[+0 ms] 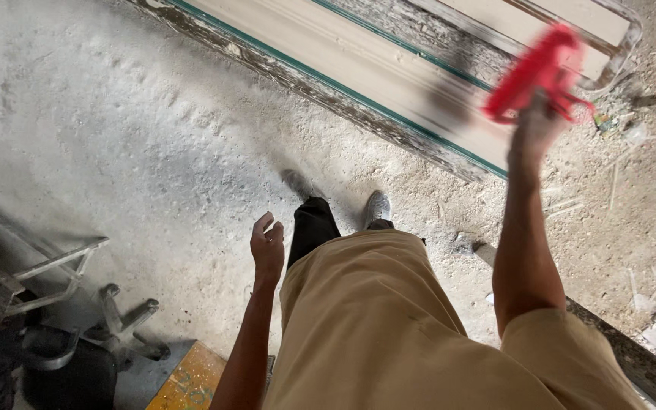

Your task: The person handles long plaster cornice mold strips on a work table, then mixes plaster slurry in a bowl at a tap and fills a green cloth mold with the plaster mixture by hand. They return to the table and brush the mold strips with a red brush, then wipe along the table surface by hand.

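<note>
One blurred red tool (539, 72), right-hand (534, 129) grip.

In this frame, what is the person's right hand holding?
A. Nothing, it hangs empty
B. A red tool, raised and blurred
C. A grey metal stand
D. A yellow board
B: the right hand is raised and closed around a red tool that is motion-blurred above the long pale panel, while the left hand hangs empty with fingers loosely curled.
</note>
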A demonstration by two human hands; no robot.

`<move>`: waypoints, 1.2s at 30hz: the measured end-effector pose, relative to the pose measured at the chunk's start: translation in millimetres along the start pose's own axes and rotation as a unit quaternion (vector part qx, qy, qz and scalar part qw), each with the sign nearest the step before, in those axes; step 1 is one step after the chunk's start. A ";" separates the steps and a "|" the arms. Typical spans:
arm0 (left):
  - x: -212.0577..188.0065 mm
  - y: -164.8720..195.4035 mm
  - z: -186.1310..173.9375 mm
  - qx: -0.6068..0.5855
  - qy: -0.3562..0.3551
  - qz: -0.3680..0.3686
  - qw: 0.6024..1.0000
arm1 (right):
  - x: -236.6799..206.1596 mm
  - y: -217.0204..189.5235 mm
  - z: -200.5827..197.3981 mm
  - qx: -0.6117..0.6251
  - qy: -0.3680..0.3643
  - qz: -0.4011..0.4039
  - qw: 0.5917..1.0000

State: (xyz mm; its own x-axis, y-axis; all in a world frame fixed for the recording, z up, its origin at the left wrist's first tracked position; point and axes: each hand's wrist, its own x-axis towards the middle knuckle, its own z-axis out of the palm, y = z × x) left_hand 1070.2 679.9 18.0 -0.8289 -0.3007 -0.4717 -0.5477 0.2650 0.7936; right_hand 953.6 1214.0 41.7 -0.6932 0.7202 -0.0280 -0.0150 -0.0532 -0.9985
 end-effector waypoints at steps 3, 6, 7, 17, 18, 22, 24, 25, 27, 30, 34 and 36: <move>19.8 3.2 -2.6 -0.020 0.003 0.019 1.000 | -11.4 -26.3 123.2 -0.097 -0.169 -0.029 0.980; 46.3 18.6 -17.7 -0.019 -0.002 0.046 0.999 | -27.1 -49.3 243.4 -0.163 -0.251 0.002 0.954; 57.5 25.2 -23.4 -0.017 -0.007 0.052 0.998 | -30.0 -54.3 278.5 -0.127 -0.272 -0.017 0.954; 147.7 33.8 -107.5 -0.077 -0.001 0.002 0.997 | 13.1 -19.1 215.4 -0.212 -0.040 0.077 0.973; 151.8 30.4 -113.7 -0.078 0.001 -0.008 0.997 | 11.8 -16.6 172.9 -0.192 -0.014 0.053 0.980; 162.1 24.6 -121.8 -0.051 0.002 -0.028 0.998 | 7.2 -33.4 33.9 -0.158 0.133 0.071 0.976; 163.7 30.1 -111.1 -0.044 -0.004 -0.014 0.999 | 14.4 -52.7 8.1 -0.273 0.175 -0.003 0.946; 162.2 33.1 -104.0 -0.038 -0.005 -0.009 0.999 | 18.0 -60.3 9.5 -0.312 0.187 -0.043 0.931; 154.5 42.8 -87.3 -0.040 -0.033 -0.008 0.999 | 24.9 -68.0 32.5 -0.294 0.145 -0.147 0.933; 146.6 67.6 -44.8 -0.012 -0.093 0.046 0.995 | 25.0 -53.4 91.1 -0.373 -0.062 -0.213 0.901; 137.3 99.8 -5.1 0.080 -0.170 0.136 0.973 | 21.2 -34.2 104.8 -0.317 -0.117 -0.183 0.923; 136.9 109.1 3.0 0.070 -0.172 0.116 0.976 | 19.2 -31.0 61.0 -0.467 -0.043 -0.140 0.872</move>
State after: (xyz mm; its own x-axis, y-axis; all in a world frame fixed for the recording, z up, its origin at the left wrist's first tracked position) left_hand 896.7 670.4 38.9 -0.9083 0.0999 -0.4061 -0.3319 0.4188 0.8453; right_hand 896.8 1187.3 75.0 -0.8081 0.5589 0.1862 0.3738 0.7308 -0.5711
